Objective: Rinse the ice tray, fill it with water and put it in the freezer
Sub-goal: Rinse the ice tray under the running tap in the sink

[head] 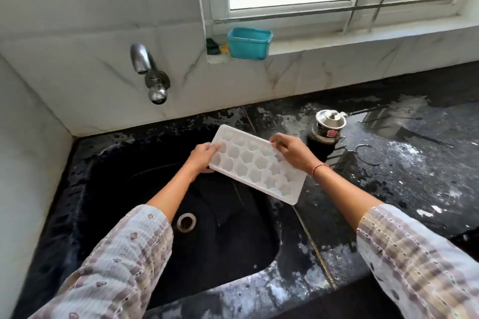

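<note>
Both hands grip the ice tray [256, 166] over the sink [129, 189]: left hand [203, 156] at its left end, right hand [291, 151] at the far edge; the tray seems empty.

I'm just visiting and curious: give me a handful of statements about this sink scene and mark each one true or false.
1. Both hands hold the ice tray above the sink. True: the left hand grips its left end, and the right hand holds its far edge.
2. Water is pouring from the tap. False: no stream is visible.
3. A teal tub sits on the window ledge. True.
4. The steel lidded pot stands inside the sink. False: it stands on the wet counter, to the right of the sink.
5. The tray lies flat on the counter. False: it is held up, tilted.
</note>
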A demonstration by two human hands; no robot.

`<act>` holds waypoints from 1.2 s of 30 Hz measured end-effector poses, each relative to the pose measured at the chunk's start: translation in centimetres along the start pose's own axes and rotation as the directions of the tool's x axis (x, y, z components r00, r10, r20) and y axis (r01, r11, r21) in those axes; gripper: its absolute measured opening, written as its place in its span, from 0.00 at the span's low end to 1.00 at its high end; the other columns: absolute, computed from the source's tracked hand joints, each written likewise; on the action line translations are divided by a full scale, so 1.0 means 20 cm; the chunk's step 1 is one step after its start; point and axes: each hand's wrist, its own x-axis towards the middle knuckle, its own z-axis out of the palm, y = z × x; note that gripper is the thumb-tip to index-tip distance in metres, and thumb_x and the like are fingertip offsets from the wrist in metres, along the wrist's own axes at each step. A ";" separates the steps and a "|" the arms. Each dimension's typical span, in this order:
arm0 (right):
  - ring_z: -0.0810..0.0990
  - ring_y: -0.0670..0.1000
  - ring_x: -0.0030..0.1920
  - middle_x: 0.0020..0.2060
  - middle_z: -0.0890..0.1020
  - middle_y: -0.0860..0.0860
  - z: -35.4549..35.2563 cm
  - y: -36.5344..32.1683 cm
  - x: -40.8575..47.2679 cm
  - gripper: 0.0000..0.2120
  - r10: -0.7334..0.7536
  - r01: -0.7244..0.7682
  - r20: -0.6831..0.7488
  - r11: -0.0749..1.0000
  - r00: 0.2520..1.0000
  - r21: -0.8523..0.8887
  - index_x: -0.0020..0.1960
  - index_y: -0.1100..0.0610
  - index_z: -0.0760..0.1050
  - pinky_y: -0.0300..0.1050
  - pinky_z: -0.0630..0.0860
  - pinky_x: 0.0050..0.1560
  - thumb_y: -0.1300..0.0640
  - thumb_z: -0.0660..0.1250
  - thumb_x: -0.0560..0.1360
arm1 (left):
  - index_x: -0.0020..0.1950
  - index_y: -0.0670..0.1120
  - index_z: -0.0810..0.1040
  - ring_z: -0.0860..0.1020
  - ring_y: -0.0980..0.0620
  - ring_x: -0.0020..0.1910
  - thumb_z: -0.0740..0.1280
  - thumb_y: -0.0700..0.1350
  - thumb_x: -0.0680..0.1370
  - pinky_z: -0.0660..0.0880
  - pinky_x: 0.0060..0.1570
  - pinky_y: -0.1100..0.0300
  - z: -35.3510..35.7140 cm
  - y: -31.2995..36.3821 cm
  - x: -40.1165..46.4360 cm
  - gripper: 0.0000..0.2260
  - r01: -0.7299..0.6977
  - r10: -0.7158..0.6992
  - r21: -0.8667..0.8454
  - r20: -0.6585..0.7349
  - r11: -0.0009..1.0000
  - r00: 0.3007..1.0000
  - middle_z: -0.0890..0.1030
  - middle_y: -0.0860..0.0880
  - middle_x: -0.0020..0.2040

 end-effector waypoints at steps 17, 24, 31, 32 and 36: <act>0.73 0.62 0.59 0.58 0.76 0.63 0.52 -0.45 0.19 0.16 0.182 -0.146 -0.083 0.932 0.980 0.331 0.59 0.64 0.70 0.46 0.65 0.49 0.53 0.56 0.81 | 0.56 0.46 0.76 0.81 0.51 0.41 0.58 0.56 0.81 0.77 0.34 0.58 -0.53 -0.34 -0.26 0.16 0.056 -0.267 -0.600 -0.269 0.798 0.925 0.82 0.49 0.45; 0.73 0.62 0.60 0.59 0.75 0.61 0.63 -0.61 0.31 0.19 0.053 -0.049 -0.071 0.997 0.996 0.055 0.62 0.63 0.69 0.49 0.68 0.50 0.48 0.55 0.80 | 0.66 0.47 0.73 0.80 0.47 0.50 0.56 0.54 0.82 0.78 0.48 0.51 -0.66 -0.41 -0.25 0.18 0.025 -0.341 -0.626 -0.390 0.779 0.855 0.80 0.46 0.56; 0.72 0.59 0.62 0.61 0.74 0.59 0.66 -1.10 0.61 0.22 -0.148 0.164 -0.196 0.984 0.969 0.071 0.64 0.62 0.68 0.49 0.70 0.55 0.46 0.57 0.79 | 0.68 0.48 0.71 0.79 0.48 0.54 0.56 0.55 0.81 0.77 0.40 0.57 -0.74 -0.46 -0.23 0.19 0.032 -0.362 -0.616 -0.418 0.787 0.833 0.78 0.48 0.59; 0.72 0.60 0.62 0.60 0.74 0.60 0.67 -1.15 0.66 0.23 -0.051 0.084 -0.154 0.973 0.987 0.216 0.63 0.63 0.68 0.49 0.69 0.55 0.45 0.58 0.78 | 0.67 0.48 0.72 0.79 0.48 0.53 0.55 0.55 0.82 0.77 0.40 0.57 -0.75 -0.47 -0.22 0.18 0.034 -0.353 -0.607 -0.416 0.794 0.838 0.79 0.48 0.58; 0.75 0.56 0.45 0.49 0.74 0.57 0.75 -1.24 0.81 0.24 0.256 -0.272 0.120 0.719 0.959 0.640 0.58 0.61 0.70 0.42 0.70 0.43 0.41 0.61 0.76 | 0.66 0.48 0.73 0.80 0.48 0.53 0.56 0.55 0.82 0.77 0.43 0.56 -0.76 -0.50 -0.18 0.18 0.048 -0.362 -0.616 -0.397 0.787 0.843 0.80 0.49 0.56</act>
